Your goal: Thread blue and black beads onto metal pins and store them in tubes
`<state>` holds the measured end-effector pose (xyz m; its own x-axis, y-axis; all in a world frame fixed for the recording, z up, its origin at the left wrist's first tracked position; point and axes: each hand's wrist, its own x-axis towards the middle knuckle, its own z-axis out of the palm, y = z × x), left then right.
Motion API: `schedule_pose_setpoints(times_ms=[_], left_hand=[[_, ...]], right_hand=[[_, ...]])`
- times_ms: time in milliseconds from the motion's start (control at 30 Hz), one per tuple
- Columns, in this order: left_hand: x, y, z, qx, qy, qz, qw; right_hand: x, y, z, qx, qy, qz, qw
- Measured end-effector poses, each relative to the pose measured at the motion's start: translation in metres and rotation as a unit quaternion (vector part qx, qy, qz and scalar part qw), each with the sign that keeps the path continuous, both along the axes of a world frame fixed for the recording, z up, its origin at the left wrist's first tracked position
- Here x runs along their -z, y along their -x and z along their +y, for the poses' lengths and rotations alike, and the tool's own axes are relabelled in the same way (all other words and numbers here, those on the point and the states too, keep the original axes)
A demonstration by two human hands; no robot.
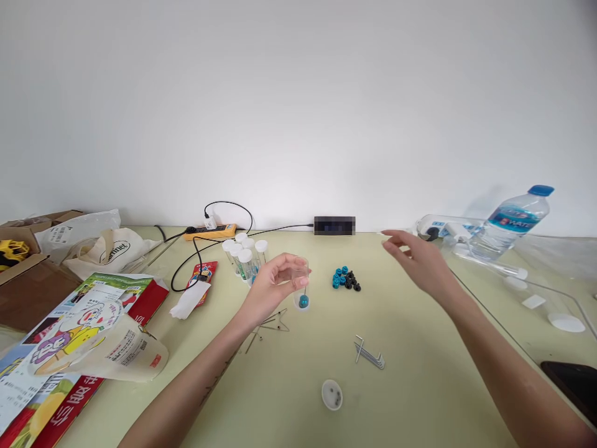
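My left hand (275, 283) is closed around a clear plastic vial (301, 295), held upright and uncapped. A teal round part (303, 301) lies at the bottom of the vial, with a thin rod standing above it. My right hand (410, 255) hovers over the right side of the table, thumb and index finger apart; a small pale spot shows by the index fingertip, too small to make out. Between the hands sit several teal knurled parts (340, 278) and several black parts (353, 282). Below my left hand lie thin metal rods (275, 322).
Capped vials (245, 256) stand behind my left hand. Nearer me are hex keys (370, 354) and a white cap (332, 395) with tiny pieces inside. A water bottle (513, 221) leans at right. A paper cup (125, 348) and power strip (209, 232) are left.
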<state>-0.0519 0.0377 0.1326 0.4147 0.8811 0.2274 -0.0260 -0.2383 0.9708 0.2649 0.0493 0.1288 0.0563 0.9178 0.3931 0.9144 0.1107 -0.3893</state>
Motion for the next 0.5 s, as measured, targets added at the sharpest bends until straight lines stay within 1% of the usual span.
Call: schedule_pose_setpoints(times_ms=[100,167,233,367,433,500], left_hand=[[-0.009,0.008,-0.001,-0.019,0.0,0.006,1.0],[-0.015,0.013,0.0,-0.044,-0.006,0.008,0.999],[-0.019,0.019,0.001,-0.064,-0.013,0.008,0.998],[-0.021,0.024,0.005,-0.072,-0.007,0.005,0.997],[-0.02,0.024,0.006,-0.07,0.004,0.004,0.998],[-0.02,0.024,0.007,-0.069,0.012,0.0,0.998]], right_hand=[[0.024,-0.046,0.024,0.077,0.014,-0.036,0.996],[0.042,-0.071,0.03,0.112,0.025,-0.058,0.992],[0.061,-0.089,0.031,0.141,0.045,-0.074,0.986],[0.091,-0.106,0.032,0.173,0.093,-0.106,0.975],[0.1,-0.11,0.036,0.185,0.107,-0.123,0.969],[0.103,-0.113,0.04,0.176,0.123,-0.134,0.968]])
